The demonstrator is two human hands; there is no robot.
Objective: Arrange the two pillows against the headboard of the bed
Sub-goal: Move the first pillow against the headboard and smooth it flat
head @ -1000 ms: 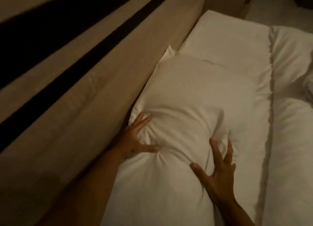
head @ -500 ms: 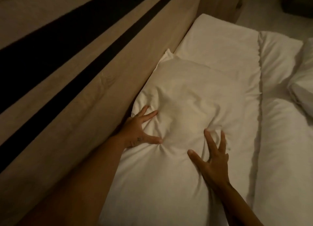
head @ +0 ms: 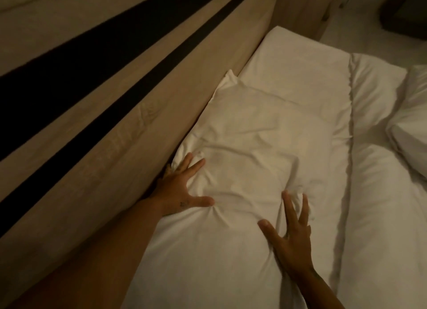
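Observation:
A white pillow (head: pixel 249 146) lies flat along the beige wooden headboard (head: pixel 111 151), its long left edge touching it. My left hand (head: pixel 182 188) rests on the pillow's left edge by the headboard, fingers spread and pressing a dent into the fabric. My right hand (head: pixel 291 234) presses flat on the pillow's right part, fingers apart, bunching the cover. A second white pillow (head: pixel 411 128) lies at the right edge of the view, partly cut off, away from the headboard.
The white mattress sheet (head: pixel 300 72) extends beyond the pillow along the headboard. A white duvet (head: pixel 381 204) covers the bed to the right, with a folded edge. A dark stripe (head: pixel 97 114) runs along the headboard. A wooden bedside unit (head: pixel 307 10) stands past the bed.
Both hands have stayed pressed on the pillow with little shift. The view turned rightwards, bringing the second pillow into sight at the right edge.

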